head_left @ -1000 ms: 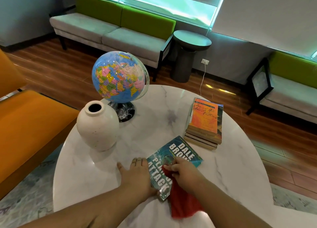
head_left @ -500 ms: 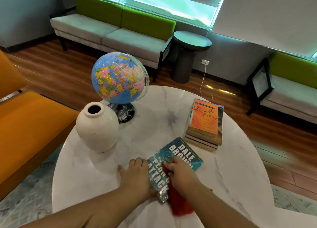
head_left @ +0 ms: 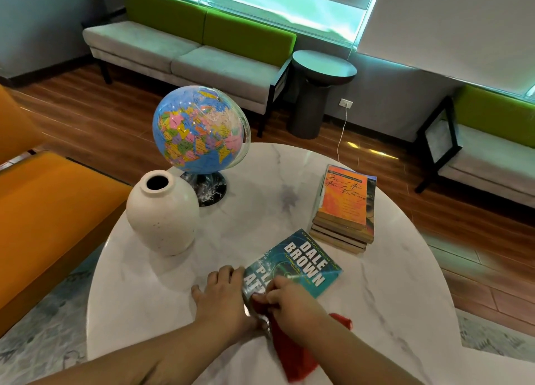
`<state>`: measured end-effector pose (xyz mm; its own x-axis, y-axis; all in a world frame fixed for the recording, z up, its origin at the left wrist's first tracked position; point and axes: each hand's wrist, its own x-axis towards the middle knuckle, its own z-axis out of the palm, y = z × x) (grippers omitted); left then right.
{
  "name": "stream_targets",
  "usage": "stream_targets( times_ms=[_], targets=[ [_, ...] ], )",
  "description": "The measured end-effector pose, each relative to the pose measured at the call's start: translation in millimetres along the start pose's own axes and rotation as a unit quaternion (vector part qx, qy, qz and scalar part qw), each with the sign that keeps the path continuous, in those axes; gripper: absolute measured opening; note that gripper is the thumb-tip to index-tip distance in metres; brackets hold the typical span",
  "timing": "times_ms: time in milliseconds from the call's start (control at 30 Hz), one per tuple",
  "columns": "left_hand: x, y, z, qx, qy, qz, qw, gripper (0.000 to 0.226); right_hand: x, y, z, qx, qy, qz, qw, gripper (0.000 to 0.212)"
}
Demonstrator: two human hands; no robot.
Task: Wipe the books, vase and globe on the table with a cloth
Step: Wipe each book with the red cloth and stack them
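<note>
The teal book (head_left: 307,264) lies flat at the near middle of the worktop (head_left: 390,297); the left hand (head_left: 223,296) rests with straight fingers against its left edge, grip wide and holding nothing; the right hand (head_left: 291,300) has its grip closed on the red cloth (head_left: 293,355), bunched on the cover's near end. A good wipe, I judge, means bracing the book and drawing the cloth in full strokes toward the far corner. The stack of books (head_left: 344,213) sits just beyond, to the right; a hard push could slide the book into it; the vase (head_left: 162,216) and globe (head_left: 199,132) stand far left, clear of the stroke.
</note>
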<state>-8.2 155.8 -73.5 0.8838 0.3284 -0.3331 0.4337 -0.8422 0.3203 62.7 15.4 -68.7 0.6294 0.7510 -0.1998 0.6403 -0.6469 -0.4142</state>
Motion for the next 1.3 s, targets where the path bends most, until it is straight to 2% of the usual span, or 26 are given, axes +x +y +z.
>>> stream_targets(
  times_ms=[100, 267, 367, 567, 633, 767, 967, 1167, 1300],
  targets=[
    [1, -1, 2, 0.002, 0.000, 0.001, 1.000, 0.114, 5, 1, 1, -0.007, 0.034, 0.028, 0.999, 0.036],
    [3, -4, 3, -0.023, 0.006, -0.008, 1.000, 0.106, 1, -7, 7, -0.026, 0.008, -0.054, 0.998, 0.030],
    [4, -4, 2, -0.030, 0.001, -0.012, 0.999, 0.105, 14, -6, 4, -0.024, 0.029, -0.034, 0.999, 0.031],
    [5, -5, 2, -0.026, 0.001, -0.010, 1.000, 0.099, 14, -14, 8, -0.075, -0.068, -0.002, 0.995, 0.032],
    [6, -5, 0, -0.030, -0.003, -0.012, 0.999, 0.098, 19, -13, 5, -0.089, -0.057, -0.001, 0.994, 0.030],
    [9, -8, -4, -0.012, 0.004, -0.001, 1.000, 0.092, 20, -16, 8, -0.035, -0.015, 0.009, 0.999, 0.034],
    [1, -12, 0, 0.014, -0.011, 0.036, 0.999, 0.075, -11, -9, 3, 0.029, -0.033, 0.007, 0.999, 0.034],
    [7, -18, 2, -0.072, -0.002, 0.021, 0.997, 0.052, -28, -7, 5, 0.064, 0.003, 0.026, 0.998, 0.026],
    [9, -15, 2, -0.100, 0.017, -0.002, 0.995, 0.033, -26, -7, 3, 0.067, -0.012, 0.045, 0.997, 0.027]
  ],
)
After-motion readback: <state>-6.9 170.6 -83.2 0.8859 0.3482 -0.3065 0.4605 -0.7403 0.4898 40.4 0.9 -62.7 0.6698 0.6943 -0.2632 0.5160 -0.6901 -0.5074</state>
